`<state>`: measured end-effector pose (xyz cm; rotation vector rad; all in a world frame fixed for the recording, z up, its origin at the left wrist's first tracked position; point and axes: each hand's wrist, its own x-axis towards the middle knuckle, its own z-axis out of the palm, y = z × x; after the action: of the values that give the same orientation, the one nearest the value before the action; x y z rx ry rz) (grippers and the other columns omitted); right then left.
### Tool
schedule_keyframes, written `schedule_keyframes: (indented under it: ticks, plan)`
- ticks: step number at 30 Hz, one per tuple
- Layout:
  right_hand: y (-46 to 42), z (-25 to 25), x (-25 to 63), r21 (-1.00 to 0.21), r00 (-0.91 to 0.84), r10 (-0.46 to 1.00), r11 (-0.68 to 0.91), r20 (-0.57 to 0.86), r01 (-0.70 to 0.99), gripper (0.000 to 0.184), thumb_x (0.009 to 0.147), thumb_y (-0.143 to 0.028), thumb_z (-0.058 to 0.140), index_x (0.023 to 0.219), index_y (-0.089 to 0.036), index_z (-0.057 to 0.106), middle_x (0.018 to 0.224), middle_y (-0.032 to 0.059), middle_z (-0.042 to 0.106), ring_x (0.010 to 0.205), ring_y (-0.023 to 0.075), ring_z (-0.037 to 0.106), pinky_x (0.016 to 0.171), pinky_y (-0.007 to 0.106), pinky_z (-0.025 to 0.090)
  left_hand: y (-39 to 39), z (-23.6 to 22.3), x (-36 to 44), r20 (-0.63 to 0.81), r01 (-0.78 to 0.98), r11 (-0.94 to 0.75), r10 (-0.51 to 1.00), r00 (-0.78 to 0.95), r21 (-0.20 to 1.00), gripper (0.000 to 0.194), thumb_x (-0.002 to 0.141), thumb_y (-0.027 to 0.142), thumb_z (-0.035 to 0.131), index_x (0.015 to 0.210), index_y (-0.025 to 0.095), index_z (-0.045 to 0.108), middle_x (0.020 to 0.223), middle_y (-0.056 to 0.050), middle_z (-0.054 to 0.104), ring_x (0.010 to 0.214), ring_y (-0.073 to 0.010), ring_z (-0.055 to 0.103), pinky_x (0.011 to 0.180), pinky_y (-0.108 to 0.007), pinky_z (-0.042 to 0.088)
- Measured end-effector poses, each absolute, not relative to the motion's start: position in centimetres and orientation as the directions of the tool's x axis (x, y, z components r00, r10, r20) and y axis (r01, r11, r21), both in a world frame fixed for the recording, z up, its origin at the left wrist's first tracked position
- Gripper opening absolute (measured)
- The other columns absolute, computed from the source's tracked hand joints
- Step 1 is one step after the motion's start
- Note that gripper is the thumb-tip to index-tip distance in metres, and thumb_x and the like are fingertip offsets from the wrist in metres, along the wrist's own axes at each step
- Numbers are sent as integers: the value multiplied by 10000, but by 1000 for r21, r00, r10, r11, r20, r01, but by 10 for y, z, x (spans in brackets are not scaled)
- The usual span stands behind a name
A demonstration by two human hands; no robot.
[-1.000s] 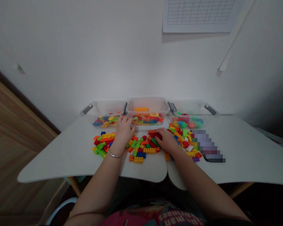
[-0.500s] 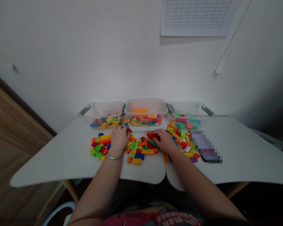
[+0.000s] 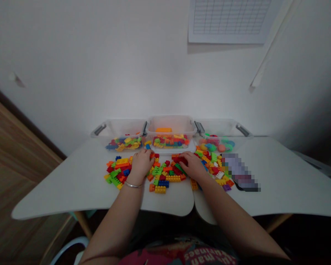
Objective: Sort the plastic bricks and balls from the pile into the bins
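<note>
Left grip: your left hand [image 3: 140, 164] curls over bricks in front of the middle bin [image 3: 171, 124]; cannot tell whether it pinches one.
Right grip: your right hand [image 3: 193, 165] bends its fingers over a red brick [image 3: 177, 159], also in front of the middle bin; closure hidden.
Loose bricks [image 3: 172, 178]: spread across the white table [image 3: 68, 184], in front of the middle bin.
Side bins: left bin [image 3: 123, 127] and right bin [image 3: 222, 127] flank the middle bin.

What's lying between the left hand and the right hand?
Between left hand and right hand: loose toy bricks, mostly green, red, orange and yellow, on the white table. Shows in the head view.
</note>
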<state>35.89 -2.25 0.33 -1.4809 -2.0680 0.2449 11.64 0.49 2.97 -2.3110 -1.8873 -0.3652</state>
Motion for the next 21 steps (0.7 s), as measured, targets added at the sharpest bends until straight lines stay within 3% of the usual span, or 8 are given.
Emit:
schedule_keyframes:
  ticks: [6,16,21]
  plan:
    - [-24,4,358,-453,-214,911,367,353,813,250,886,-232,561,1106,-161,658,1173,105,648,1123,208,585,1015,341,438,10,22,117,300,907,-355,911,282,225,248,897,267,535,1103,190,649,1088,-96,685,1052,-228,625,954,-342,483]
    - [-22,3,358,-474,-215,914,367,345,800,254,883,-223,558,1110,-168,656,1176,105,644,1137,201,582,1023,343,435,13,19,119,267,899,-334,928,260,283,263,887,273,552,1113,168,637,1076,-123,703,1032,-246,640,937,-373,493]
    - [-23,3,358,-470,-215,915,364,342,804,256,876,-214,566,1111,-160,654,1171,105,648,1145,209,577,1028,347,431,14,18,119,325,866,-393,899,292,309,233,856,247,578,1071,179,640,1056,-104,708,1005,-242,643,925,-375,499]
